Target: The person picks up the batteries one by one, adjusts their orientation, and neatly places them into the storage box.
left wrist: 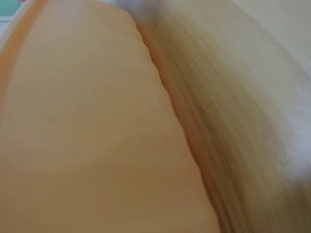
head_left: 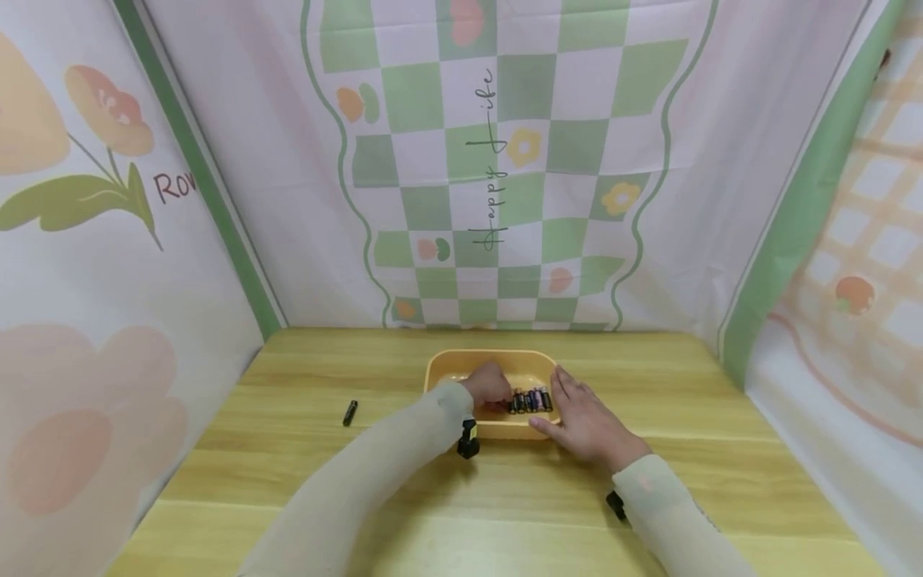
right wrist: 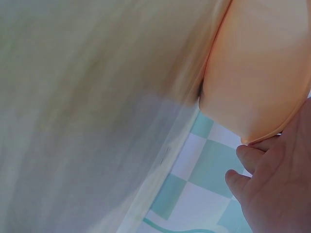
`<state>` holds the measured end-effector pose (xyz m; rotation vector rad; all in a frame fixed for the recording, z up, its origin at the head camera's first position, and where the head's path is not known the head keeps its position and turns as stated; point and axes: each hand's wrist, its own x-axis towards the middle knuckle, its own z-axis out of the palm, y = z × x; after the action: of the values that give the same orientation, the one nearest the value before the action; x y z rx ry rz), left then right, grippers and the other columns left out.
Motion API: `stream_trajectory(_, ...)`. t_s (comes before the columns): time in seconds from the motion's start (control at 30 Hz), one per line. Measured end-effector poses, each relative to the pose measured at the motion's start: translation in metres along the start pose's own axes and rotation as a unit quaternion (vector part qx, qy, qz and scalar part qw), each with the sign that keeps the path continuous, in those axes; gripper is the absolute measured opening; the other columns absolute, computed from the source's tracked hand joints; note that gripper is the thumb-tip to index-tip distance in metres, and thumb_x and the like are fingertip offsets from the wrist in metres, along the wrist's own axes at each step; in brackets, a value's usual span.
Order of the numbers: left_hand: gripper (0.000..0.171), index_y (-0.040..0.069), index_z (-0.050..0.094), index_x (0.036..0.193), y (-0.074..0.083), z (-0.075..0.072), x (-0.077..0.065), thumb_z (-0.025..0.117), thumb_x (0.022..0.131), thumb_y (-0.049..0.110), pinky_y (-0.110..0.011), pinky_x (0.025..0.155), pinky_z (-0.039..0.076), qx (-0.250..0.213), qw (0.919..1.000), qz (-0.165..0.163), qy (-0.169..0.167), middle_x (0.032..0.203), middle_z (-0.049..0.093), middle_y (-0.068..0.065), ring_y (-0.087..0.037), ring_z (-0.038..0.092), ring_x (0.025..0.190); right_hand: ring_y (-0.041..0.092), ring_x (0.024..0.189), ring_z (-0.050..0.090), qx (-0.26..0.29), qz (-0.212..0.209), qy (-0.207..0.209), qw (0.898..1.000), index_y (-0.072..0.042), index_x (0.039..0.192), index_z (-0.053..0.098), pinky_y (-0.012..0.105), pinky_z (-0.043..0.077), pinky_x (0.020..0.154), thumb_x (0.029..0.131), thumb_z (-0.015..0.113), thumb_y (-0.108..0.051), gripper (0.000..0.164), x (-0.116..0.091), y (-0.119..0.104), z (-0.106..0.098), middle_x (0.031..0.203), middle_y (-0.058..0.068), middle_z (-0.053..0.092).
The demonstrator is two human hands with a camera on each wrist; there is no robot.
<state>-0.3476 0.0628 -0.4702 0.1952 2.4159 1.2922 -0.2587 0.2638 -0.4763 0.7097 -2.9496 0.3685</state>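
Observation:
A shallow yellow-orange plastic box stands on the table, with several small dark batteries lying side by side inside it. My left hand reaches into the box beside the left end of that row. Its fingertips point down and are mostly hidden, so whether they hold a battery cannot be made out. My right hand holds the box at its right front corner, thumb over the front rim and fingers along the right side. In the right wrist view, fingertips lie against the box's end.
One loose black battery lies on the wooden table to the left of the box. Patterned cloth walls enclose the table at the back and both sides.

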Motion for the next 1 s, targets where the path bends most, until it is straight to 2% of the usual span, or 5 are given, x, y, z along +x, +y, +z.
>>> stream_trajectory(0.43,0.026,0.004,0.054,0.058,0.002,-0.001,-0.001,0.065,0.08,-0.006,-0.029,0.045,0.054,0.026,0.9996,-0.007,0.007,0.058,0.055,-0.008,-0.02,0.058,0.048,0.036,0.145,0.01,0.007,0.003,-0.006,1.0,0.009,0.15,0.016,0.053,0.015,0.117,0.095,0.031,-0.07,0.097,-0.002,-0.002,-0.002,0.159,0.022,0.003)
stream_trajectory(0.6,0.02,0.001,0.059,0.065,0.002,-0.005,-0.007,0.065,0.083,-0.005,-0.032,0.051,0.057,-0.008,0.9999,-0.011,-0.003,0.065,0.06,-0.01,-0.022,0.06,0.053,0.035,0.145,0.009,0.008,0.002,-0.006,1.0,0.008,0.15,0.016,0.053,0.015,0.117,0.094,0.031,-0.07,0.097,-0.002,-0.001,-0.002,0.159,0.022,0.004)
stream_trajectory(0.7,0.024,0.002,0.055,0.063,0.001,-0.007,-0.01,0.065,0.084,-0.004,-0.032,0.051,0.057,-0.022,0.9996,-0.014,-0.01,0.066,0.06,-0.01,-0.021,0.06,0.053,0.035,0.145,0.008,0.009,0.003,-0.009,1.0,0.008,0.15,0.015,0.053,0.014,0.117,0.094,0.031,-0.07,0.097,-0.002,-0.001,-0.002,0.16,0.021,0.003)
stream_trajectory(0.87,0.028,0.006,0.049,0.061,-0.004,-0.012,-0.01,0.062,0.084,-0.005,-0.029,0.048,0.055,-0.029,0.9993,0.0,-0.022,0.064,0.057,-0.008,-0.019,0.056,0.052,0.036,0.145,0.008,0.003,0.002,-0.009,1.0,0.009,0.15,0.015,0.054,0.014,0.117,0.094,0.031,-0.07,0.098,-0.002,-0.001,-0.001,0.159,0.022,0.003)
stream_trajectory(1.0,0.025,0.007,0.05,0.065,-0.01,-0.019,-0.01,0.059,0.086,-0.005,-0.028,0.048,0.054,-0.036,0.9988,0.01,-0.034,0.069,0.061,-0.011,-0.019,0.058,0.056,0.036,0.145,0.009,0.004,0.002,-0.005,1.0,0.009,0.15,0.015,0.054,0.014,0.117,0.095,0.031,-0.07,0.097,-0.002,-0.002,-0.003,0.159,0.022,0.002)
